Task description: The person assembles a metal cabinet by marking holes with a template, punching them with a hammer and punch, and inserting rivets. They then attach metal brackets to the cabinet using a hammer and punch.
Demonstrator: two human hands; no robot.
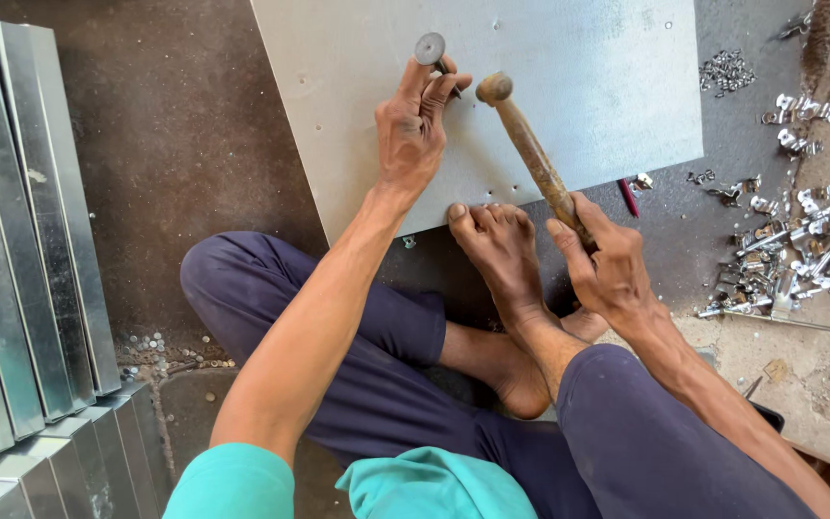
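Punch (431,53), pinched upright on the sheet metal (569,86) by left hand (413,135) fingers, stands just left of the hammer (530,154) head, its handle clenched by right hand (612,274).

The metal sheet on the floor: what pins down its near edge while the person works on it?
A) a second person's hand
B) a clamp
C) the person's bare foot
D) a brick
C: the bare foot rests its toes on the near edge of the metal sheet, between the left hand holding a punch and the right hand gripping the hammer.
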